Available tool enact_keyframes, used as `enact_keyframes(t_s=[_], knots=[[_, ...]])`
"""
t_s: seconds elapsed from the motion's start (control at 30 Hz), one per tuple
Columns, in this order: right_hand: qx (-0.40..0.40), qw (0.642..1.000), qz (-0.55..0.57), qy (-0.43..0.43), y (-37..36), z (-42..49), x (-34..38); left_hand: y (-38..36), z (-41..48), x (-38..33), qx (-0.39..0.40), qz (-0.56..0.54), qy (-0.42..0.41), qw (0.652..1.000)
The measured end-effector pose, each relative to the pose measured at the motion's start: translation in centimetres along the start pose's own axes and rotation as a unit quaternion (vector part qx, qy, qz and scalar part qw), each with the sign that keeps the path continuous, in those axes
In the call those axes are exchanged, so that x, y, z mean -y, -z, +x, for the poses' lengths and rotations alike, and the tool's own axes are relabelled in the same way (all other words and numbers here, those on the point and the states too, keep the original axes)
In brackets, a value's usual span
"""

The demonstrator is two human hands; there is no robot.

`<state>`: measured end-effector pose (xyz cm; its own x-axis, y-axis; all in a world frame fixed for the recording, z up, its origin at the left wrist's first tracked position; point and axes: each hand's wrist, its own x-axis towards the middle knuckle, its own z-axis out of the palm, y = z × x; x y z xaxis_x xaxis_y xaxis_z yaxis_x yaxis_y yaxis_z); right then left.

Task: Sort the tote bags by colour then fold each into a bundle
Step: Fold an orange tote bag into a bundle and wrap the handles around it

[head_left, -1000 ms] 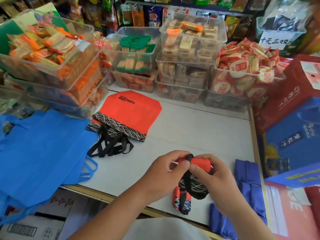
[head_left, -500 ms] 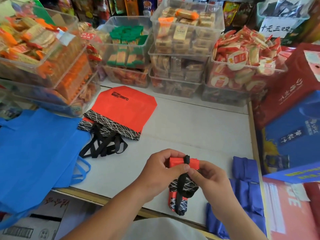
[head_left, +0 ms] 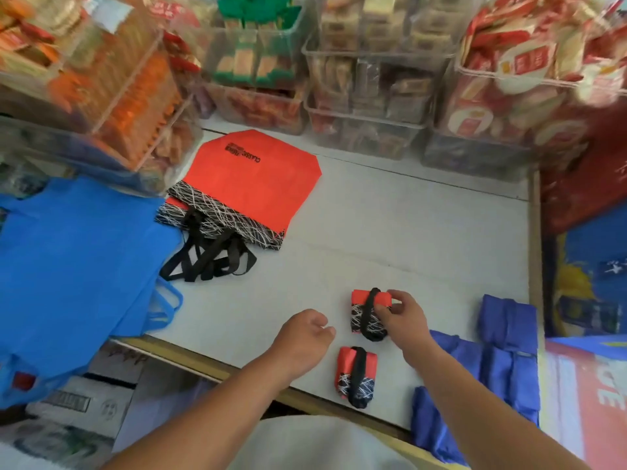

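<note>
My right hand [head_left: 402, 318] grips a folded red-and-black bundle [head_left: 364, 312] wrapped by its black strap, resting on the white counter [head_left: 390, 225]. A second red bundle [head_left: 356, 374] lies just in front of it near the counter's edge. My left hand [head_left: 303, 335] hovers to the left of both, loosely curled and holding nothing. An unfolded red tote [head_left: 251, 184] with black handles lies flat at the back left. Light blue totes [head_left: 74, 262] spread over the left side. Dark blue folded totes [head_left: 495, 368] sit at the right front.
Clear plastic bins of packaged snacks [head_left: 366, 83] line the back and left of the counter. Red and blue cartons [head_left: 590, 225] stand along the right edge. Cardboard boxes [head_left: 78, 401] sit below the counter's wooden front edge.
The bundle came down onto the counter behind the other red bundle. My left hand let go and moved left. The camera tilted downward.
</note>
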<state>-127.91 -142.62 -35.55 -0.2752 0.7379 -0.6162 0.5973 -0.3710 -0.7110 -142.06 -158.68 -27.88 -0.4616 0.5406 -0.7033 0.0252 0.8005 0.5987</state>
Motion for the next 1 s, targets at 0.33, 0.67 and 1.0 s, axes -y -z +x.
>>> enact_keyframes(t_s=[0.33, 0.67, 1.0], knots=[[0.004, 0.951, -0.263, 0.164, -2.7, -1.2, -1.3, 1.4, 0.7, 3.1, -0.024, -0.054, 0.037, 0.998], [-0.024, 0.956, -0.240, 0.165, -3.7, -3.2, 2.9, 7.9, 2.1, 5.8, -0.042, -0.054, 0.035, 0.997], [0.055, 0.990, -0.081, 0.105, -15.3, -4.5, 13.5, 19.6, 10.2, 5.0, -0.176, 0.130, -0.201, 0.955]])
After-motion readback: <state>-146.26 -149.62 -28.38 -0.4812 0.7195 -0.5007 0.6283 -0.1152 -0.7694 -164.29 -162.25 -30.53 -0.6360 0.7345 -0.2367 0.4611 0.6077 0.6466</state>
